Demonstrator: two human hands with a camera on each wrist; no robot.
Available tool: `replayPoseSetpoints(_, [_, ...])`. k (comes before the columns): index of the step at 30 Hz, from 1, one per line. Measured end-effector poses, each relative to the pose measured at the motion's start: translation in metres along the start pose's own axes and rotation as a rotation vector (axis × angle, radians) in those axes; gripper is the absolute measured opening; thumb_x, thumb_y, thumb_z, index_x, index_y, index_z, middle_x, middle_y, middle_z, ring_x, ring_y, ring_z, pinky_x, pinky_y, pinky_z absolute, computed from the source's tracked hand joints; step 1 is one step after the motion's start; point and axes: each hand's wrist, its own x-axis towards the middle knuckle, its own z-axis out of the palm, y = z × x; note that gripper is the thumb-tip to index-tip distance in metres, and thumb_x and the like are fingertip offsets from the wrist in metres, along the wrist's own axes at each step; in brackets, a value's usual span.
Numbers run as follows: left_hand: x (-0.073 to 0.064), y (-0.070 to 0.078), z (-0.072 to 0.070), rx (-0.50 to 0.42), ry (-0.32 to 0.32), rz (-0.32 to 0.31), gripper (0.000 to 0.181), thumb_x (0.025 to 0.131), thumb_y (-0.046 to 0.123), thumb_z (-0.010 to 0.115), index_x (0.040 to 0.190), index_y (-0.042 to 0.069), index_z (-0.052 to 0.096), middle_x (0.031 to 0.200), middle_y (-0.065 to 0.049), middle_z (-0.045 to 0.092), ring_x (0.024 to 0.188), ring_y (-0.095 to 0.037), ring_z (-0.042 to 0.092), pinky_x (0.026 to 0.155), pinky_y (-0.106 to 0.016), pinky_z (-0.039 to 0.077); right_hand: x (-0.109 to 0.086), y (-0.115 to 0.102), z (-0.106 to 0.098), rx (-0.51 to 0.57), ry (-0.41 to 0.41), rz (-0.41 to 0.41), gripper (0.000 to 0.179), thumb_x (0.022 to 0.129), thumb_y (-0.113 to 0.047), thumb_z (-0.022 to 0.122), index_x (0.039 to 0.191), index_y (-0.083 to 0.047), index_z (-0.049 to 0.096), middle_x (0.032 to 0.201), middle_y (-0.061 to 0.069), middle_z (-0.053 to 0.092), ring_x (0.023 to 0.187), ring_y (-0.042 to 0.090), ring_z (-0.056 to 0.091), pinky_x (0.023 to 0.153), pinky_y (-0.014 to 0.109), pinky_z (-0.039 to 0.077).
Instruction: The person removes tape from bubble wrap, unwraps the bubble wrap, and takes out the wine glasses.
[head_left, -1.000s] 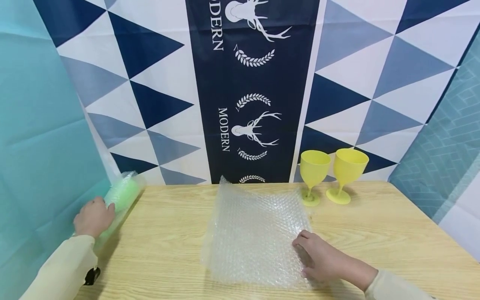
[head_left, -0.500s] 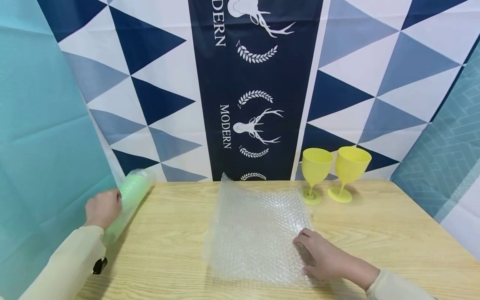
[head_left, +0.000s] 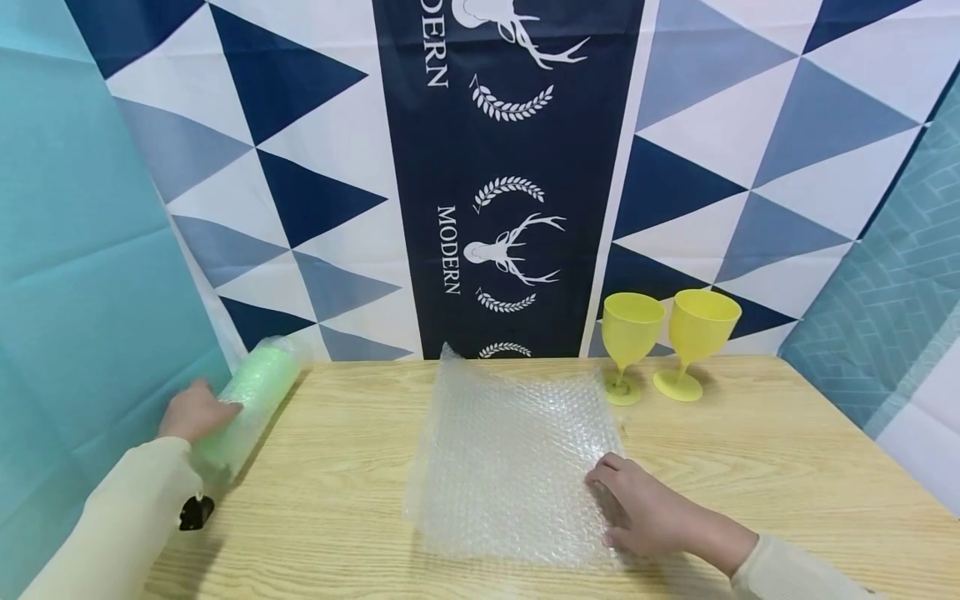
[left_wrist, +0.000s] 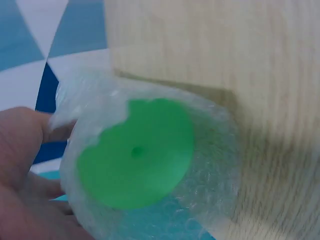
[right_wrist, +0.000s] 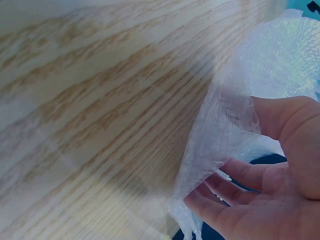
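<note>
left hand [head_left: 197, 414] leftward, disc [left_wrist: 142, 167] in bubblewrap [left_wrist: 215, 150]

Left hand [left_wrist: 20, 200] partly behind bubble wrap [left_wrist: 215, 150]

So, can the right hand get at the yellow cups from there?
Probably yes: nothing stands between the right hand and the yellow cups, though it would likely have to let go of the bubble wrap first.

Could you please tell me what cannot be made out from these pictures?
Left wrist view: fingertips of the left hand, hidden by the bubble-wrapped bundle.
Head view: outline of the green item, blurred by the bubble wrap.
Head view: bottoms inside the yellow goblets, hidden by their own walls.
Head view: the uppermost deer print, cut off by the top edge.
</note>
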Motion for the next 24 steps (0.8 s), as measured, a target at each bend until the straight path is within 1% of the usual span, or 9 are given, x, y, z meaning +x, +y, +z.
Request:
replayPoseSetpoints(3, [0.003,-0.003,-0.006,-0.115,-0.191,-0.035,0.094,0.093,0.046,0.051,0.140,-0.025,0.011,0.138,-0.050,0.018,0.124,-0.063,0.029,0.097,-0.065,0.040,0.000,0.000,0.000,-0.010,0.008,-0.003,0.058,0.071,-0.025,0.083,0.117,-0.001,0.058,0.112,0.005,0.055,0.103,0.025,0.058,0.090,0.045,0.052])
replayPoseSetpoints(6, [0.005,-0.005,-0.011,-0.216,-0.364,-0.082,0.100,0.093,0.051,0.048,0.143,-0.021,0.000,0.144,-0.048,0.002,0.132,-0.063,0.014,0.105,-0.067,0.032,0.000,-0.001,0.000,-0.019,0.009,-0.005,0.058,0.071,-0.026,0.083,0.117,-0.001,0.058,0.111,0.004,0.055,0.102,0.025,0.058,0.090,0.045,0.052])
replayPoseSetpoints(7, [0.005,-0.004,-0.012,-0.240,-0.404,-0.095,0.103,0.093,0.053,0.048,0.143,-0.020,-0.004,0.145,-0.048,-0.002,0.133,-0.063,0.010,0.107,-0.067,0.029,0.000,-0.001,0.000,-0.019,0.007,-0.004,0.058,0.071,-0.026,0.083,0.117,-0.001,0.058,0.111,0.004,0.055,0.102,0.025,0.058,0.090,0.045,0.052])
replayPoseSetpoints(8, [0.005,-0.004,-0.012,-0.255,-0.432,-0.105,0.103,0.093,0.053,0.048,0.144,-0.019,-0.005,0.145,-0.047,-0.003,0.133,-0.063,0.008,0.108,-0.067,0.028,0.000,-0.001,0.000,-0.020,0.004,-0.004,0.058,0.071,-0.026,0.083,0.117,-0.001,0.058,0.111,0.004,0.054,0.102,0.025,0.058,0.090,0.044,0.052])
replayPoseSetpoints(10, [0.004,-0.003,-0.012,-0.267,-0.465,-0.113,0.102,0.094,0.052,0.048,0.144,-0.019,-0.006,0.146,-0.046,-0.005,0.134,-0.063,0.007,0.110,-0.067,0.026,0.000,-0.002,-0.001,-0.019,0.000,0.001,0.058,0.071,-0.026,0.083,0.117,-0.001,0.058,0.111,0.004,0.054,0.102,0.025,0.058,0.090,0.044,0.052])
replayPoseSetpoints(13, [0.004,0.000,-0.011,-0.279,-0.470,-0.123,0.104,0.093,0.051,0.049,0.144,-0.019,-0.008,0.146,-0.046,-0.005,0.134,-0.062,0.007,0.110,-0.066,0.026,0.000,-0.002,-0.001,-0.011,-0.006,0.009,0.058,0.071,-0.026,0.083,0.118,-0.002,0.058,0.111,0.004,0.054,0.103,0.025,0.058,0.091,0.045,0.052])
replayPoseSetpoints(18, [0.003,0.005,-0.006,-0.355,-0.481,-0.142,0.104,0.094,0.050,0.050,0.144,-0.017,-0.011,0.148,-0.044,-0.007,0.135,-0.061,0.006,0.112,-0.065,0.025,-0.001,-0.002,-0.001,0.001,-0.017,0.021,0.058,0.072,-0.026,0.083,0.118,-0.002,0.057,0.112,0.004,0.054,0.104,0.025,0.058,0.090,0.045,0.052])
replayPoseSetpoints(20, [0.002,0.006,-0.004,-0.369,-0.493,-0.137,0.104,0.094,0.050,0.050,0.144,-0.017,-0.011,0.148,-0.044,-0.006,0.135,-0.062,0.008,0.112,-0.064,0.026,-0.001,-0.003,-0.002,0.005,-0.021,0.023,0.058,0.072,-0.026,0.083,0.118,-0.002,0.057,0.112,0.004,0.054,0.104,0.025,0.058,0.090,0.045,0.052])
replayPoseSetpoints(24, [-0.002,0.008,0.001,-0.368,-0.510,-0.122,0.102,0.094,0.051,0.048,0.145,-0.017,-0.007,0.147,-0.045,0.000,0.134,-0.062,0.015,0.109,-0.061,0.033,-0.001,-0.004,-0.002,0.014,-0.024,0.027,0.058,0.073,-0.026,0.083,0.119,-0.002,0.057,0.112,0.004,0.054,0.104,0.026,0.058,0.090,0.045,0.052])
